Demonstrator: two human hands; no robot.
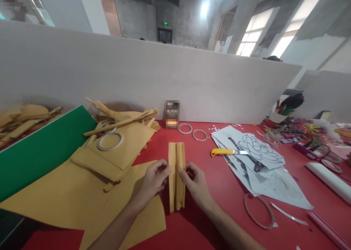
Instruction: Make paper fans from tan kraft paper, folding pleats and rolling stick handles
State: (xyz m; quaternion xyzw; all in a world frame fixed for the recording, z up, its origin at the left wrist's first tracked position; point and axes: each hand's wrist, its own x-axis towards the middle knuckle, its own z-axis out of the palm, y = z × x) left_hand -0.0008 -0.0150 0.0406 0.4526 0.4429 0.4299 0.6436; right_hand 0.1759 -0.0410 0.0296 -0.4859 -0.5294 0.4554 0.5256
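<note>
A narrow strip of folded yellow-brown paper is held upright between my two hands above the red table. Lengthwise creases run down it. My left hand pinches its left edge between thumb and fingers. On the other side, my right hand grips the right edge, thumb in front. Large yellow-brown sheets lie to the left, partly beneath my left forearm. Stacked on them are smaller sheets and a roll of tape.
A yellow knife with its blade out rests on papers with drawings at the right. Tape rings lie behind my hands. A green board stands left, before a white partition.
</note>
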